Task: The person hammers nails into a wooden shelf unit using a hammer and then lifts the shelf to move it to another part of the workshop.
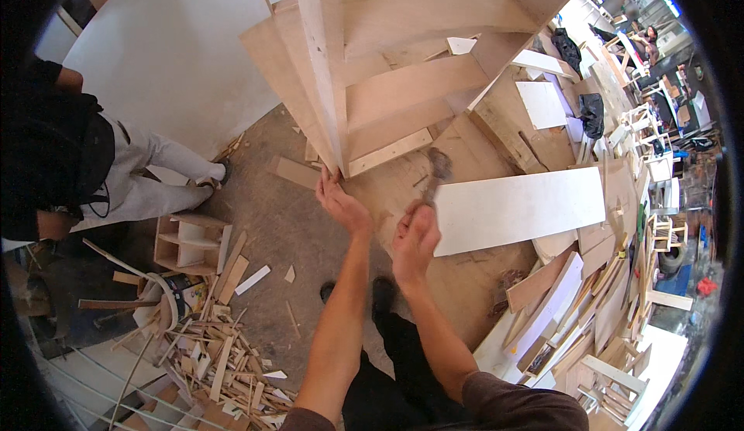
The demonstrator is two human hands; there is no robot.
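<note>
A tall curved wooden frame (411, 94) with several plywood shelves stands in front of me, its upright post (320, 51) reaching down toward my hands. At the foot of that post is my left hand (343, 205), its fingertips pinched together against the lower corner; whatever they hold, if anything, is too small to make out. My right hand (416, 239) is wrapped round the handle of a hammer (439, 165). The hammer's head is raised, blurred by motion, a little right of the frame's bottom rail (390, 152).
A long white board (519, 210) lies to the right, with stacked offcuts (573, 307) beyond it. Scrap wood (232, 369) is heaped at the lower left near a small wooden box (190, 243). A co-worker in grey trousers (132, 167) stands at the left by a large white panel (178, 51).
</note>
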